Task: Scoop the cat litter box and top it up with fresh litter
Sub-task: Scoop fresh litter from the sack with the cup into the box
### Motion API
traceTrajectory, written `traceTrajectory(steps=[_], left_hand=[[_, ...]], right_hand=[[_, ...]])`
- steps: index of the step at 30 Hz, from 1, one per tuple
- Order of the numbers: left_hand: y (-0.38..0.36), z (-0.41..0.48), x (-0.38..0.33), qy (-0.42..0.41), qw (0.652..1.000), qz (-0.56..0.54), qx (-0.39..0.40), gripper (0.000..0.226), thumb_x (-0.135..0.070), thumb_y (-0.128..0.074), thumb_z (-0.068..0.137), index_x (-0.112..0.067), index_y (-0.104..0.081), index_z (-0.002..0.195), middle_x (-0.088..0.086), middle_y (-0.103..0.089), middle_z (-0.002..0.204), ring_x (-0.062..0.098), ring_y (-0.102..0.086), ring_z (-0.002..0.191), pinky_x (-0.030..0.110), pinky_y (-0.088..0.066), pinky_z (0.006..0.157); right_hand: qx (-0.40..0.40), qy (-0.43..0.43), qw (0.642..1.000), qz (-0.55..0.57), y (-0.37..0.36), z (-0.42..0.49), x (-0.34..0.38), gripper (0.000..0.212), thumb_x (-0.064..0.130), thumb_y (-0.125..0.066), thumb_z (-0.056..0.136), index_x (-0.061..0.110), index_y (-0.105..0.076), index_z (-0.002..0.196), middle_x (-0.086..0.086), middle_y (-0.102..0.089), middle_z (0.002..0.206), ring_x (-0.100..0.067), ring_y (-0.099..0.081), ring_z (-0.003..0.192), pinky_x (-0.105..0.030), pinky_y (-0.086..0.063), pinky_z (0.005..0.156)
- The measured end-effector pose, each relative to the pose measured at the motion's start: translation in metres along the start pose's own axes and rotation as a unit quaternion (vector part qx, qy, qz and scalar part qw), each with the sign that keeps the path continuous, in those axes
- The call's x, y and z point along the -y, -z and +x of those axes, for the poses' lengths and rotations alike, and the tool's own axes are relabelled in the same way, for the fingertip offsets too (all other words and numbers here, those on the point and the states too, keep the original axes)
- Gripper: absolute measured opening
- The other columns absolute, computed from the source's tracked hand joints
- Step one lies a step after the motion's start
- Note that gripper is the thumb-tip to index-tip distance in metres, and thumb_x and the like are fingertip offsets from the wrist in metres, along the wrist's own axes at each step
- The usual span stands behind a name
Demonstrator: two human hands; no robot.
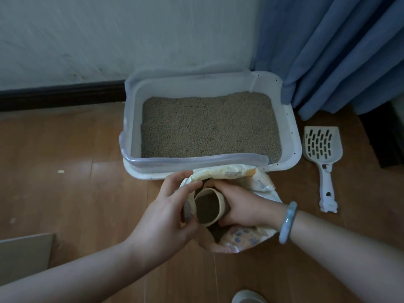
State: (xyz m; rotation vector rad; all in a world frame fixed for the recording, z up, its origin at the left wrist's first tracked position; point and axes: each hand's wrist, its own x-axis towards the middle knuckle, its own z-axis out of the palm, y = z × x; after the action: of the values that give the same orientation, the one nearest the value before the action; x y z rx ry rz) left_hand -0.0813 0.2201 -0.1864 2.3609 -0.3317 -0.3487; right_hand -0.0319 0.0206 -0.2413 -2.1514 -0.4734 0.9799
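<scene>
As right hand (241, 207) grips cup (222, 203), left (166, 214), bag (229, 171)

Print on litter bag (229, 174) illegible

This is a room in a home where a cat is kept. The floor (65, 149) is warm brown wood-look planks, meeting a plain white wall (109, 40) along a dark skirting board (61, 95) at the left of the frame. A blue curtain (338, 51) hangs in folds down to the floor at the upper right. A white plastic litter box (293, 132) filled with pellets stands on the floor against the wall in the middle, with a slotted white scoop (322, 147) lying on the planks just to its right and an opened bag of litter (260, 182) just below it. A pale slipper (247, 297) shows at the bottom edge, and a piece of cardboard (24, 254) at the lower left.
</scene>
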Motion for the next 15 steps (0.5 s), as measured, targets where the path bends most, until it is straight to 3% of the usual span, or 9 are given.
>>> traceTrajectory(steps=[4, 8, 13, 15], left_hand=[[-0.001, 0.001, -0.002, 0.007, 1.000, -0.014, -0.004, 0.063, -0.034, -0.056, 0.068, -0.022, -0.053, 0.129, -0.010, -0.033, 0.134, -0.004, -0.043, 0.111, 0.002, -0.036, 0.087], [-0.002, 0.002, 0.000, 0.010, 1.000, -0.029, -0.007, 0.063, -0.045, -0.059, 0.069, -0.025, -0.052, 0.129, -0.017, -0.031, 0.134, 0.003, -0.055, 0.094, 0.021, -0.050, 0.077], [0.000, 0.006, 0.007, -0.014, 0.999, -0.042, -0.004, 0.066, -0.058, -0.062, 0.069, -0.043, -0.044, 0.130, -0.023, -0.029, 0.135, 0.002, -0.052, 0.104, 0.023, -0.049, 0.082], [0.003, 0.009, 0.010, -0.010, 0.999, -0.043, 0.003, 0.065, -0.062, -0.062, 0.068, -0.048, -0.040, 0.128, -0.025, -0.028, 0.134, 0.007, -0.054, 0.100, 0.029, -0.050, 0.083]], right_hand=[[-0.009, -0.004, 1.000, 0.008, 0.007, -0.011, 0.000, 0.077, 0.012, -0.082, 0.061, 0.021, -0.042, 0.127, 0.003, -0.053, 0.124, -0.010, -0.050, 0.114, -0.025, -0.041, 0.097], [-0.039, 0.004, 0.997, 0.072, 0.011, -0.019, -0.001, 0.078, 0.012, -0.085, 0.057, 0.028, -0.048, 0.124, 0.013, -0.056, 0.122, -0.001, -0.051, 0.114, -0.022, -0.041, 0.099], [-0.070, 0.024, 0.992, 0.103, 0.011, -0.024, -0.001, 0.076, 0.012, -0.088, 0.055, 0.026, -0.050, 0.120, 0.015, -0.060, 0.116, 0.000, -0.054, 0.112, -0.028, -0.044, 0.099], [-0.074, 0.035, 0.991, 0.106, 0.011, -0.026, -0.001, 0.077, 0.012, -0.088, 0.055, 0.025, -0.049, 0.121, 0.013, -0.060, 0.116, -0.001, -0.054, 0.112, -0.031, -0.044, 0.099]])
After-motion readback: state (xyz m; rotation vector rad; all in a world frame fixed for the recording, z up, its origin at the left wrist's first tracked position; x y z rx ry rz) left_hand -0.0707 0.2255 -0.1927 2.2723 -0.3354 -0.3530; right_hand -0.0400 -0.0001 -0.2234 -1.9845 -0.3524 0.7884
